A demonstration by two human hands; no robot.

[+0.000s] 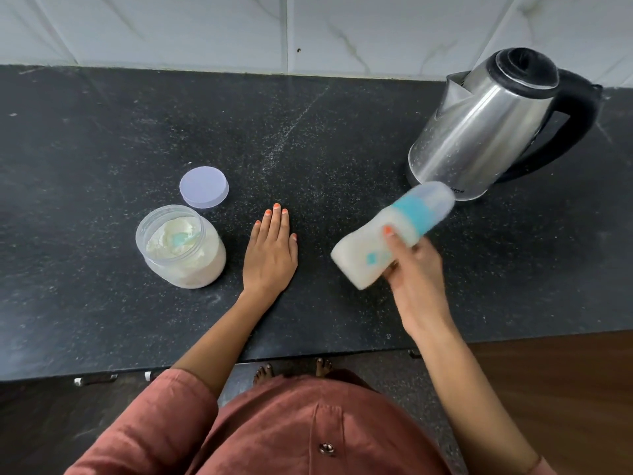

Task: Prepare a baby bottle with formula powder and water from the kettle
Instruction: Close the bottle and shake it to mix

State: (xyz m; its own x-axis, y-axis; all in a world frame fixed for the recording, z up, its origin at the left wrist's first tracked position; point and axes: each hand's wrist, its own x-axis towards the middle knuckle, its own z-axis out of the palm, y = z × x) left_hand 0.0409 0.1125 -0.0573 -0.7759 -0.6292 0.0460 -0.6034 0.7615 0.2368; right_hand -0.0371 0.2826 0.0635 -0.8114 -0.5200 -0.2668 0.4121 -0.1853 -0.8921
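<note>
My right hand [416, 279] grips a baby bottle [363, 252] above the counter, tilted with its capped top toward the kettle. The bottle holds milky white liquid, has a teal collar and a clear cap, and looks motion-blurred. My left hand [270, 252] lies flat, palm down, on the black counter [102, 320] with fingers straight. Left of it stands an open clear jar of formula powder [181, 246] with a teal scoop inside. The jar's pale lid [204, 186] lies just behind it. A steel kettle [493, 121] with a black handle and closed lid stands at the back right.
A white tiled wall [308, 29] runs along the back of the counter. The counter's front edge runs near my body, with drawer handles [96, 379] below it. A wooden surface [565, 389] shows at the lower right.
</note>
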